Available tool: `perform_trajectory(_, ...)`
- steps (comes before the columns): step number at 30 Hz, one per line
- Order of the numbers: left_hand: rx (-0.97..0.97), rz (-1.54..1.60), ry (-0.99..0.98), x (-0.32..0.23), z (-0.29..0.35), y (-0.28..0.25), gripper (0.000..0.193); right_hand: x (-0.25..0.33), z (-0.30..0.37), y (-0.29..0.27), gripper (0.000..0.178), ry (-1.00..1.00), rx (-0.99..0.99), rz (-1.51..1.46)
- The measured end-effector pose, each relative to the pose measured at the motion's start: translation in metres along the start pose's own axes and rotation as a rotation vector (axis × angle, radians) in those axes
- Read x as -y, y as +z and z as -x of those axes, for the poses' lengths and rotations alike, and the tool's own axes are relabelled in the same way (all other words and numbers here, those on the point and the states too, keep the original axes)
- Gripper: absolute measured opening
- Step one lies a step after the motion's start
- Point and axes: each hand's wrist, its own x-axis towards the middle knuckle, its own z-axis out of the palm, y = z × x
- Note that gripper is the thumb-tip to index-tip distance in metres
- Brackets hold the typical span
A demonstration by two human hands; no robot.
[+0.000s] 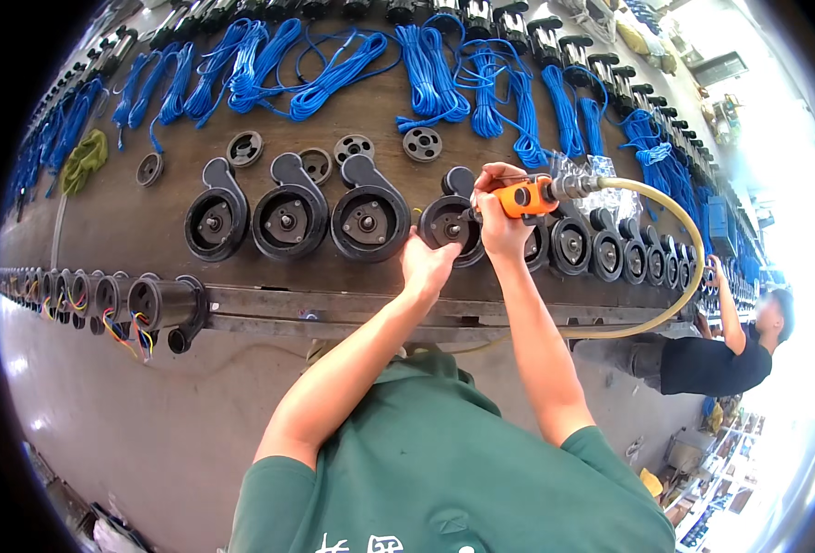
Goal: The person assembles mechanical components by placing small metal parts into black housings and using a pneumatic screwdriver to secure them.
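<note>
My right hand (504,221) is wrapped round an orange air screwdriver (523,197), whose pale hose (661,198) curves away to the right. The tool's front end points left, at a black snail-shaped pump housing (441,219) on the bench; its exact tip is hard to make out. My left hand (428,263) grips that housing at its near left edge, thumb over the rim. Just left of it stands a similar black housing (369,221) with a round plate and a central shaft. Others like it (289,219) continue to both sides.
Loose round plates with holes (422,144) lie beyond the housings. Bundles of blue rope-like cord (334,78) cover the bench's far side, beside a green cloth (85,161). Motor bodies with coloured wires (163,302) line the near left edge. Another person (716,362) works at far right.
</note>
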Motion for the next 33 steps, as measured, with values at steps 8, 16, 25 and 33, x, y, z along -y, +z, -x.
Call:
perform_trajectory(8, 0.021, 0.003, -0.017, -0.018, 0.004, -0.01, 0.054, 0.004, 0.006, 0.036, 0.028, 0.121, -0.062, -0.217)
perform_trajectory(16, -0.003, 0.051, -0.017, -0.015, 0.007, -0.007, 0.056, 0.002, 0.013, 0.035, 0.025, 0.126, 0.027, -0.207)
perform_trajectory(25, 0.01, 0.032, -0.015, -0.025, 0.011, -0.012, 0.066, -0.003, 0.014, 0.045, 0.025, 0.09, 0.024, -0.135)
perform_trajectory(33, 0.431, 0.164, -0.353, -0.014, 0.02, -0.049, 0.037, 0.091, 0.02, 0.038, 0.037, -0.124, -0.201, -0.123)
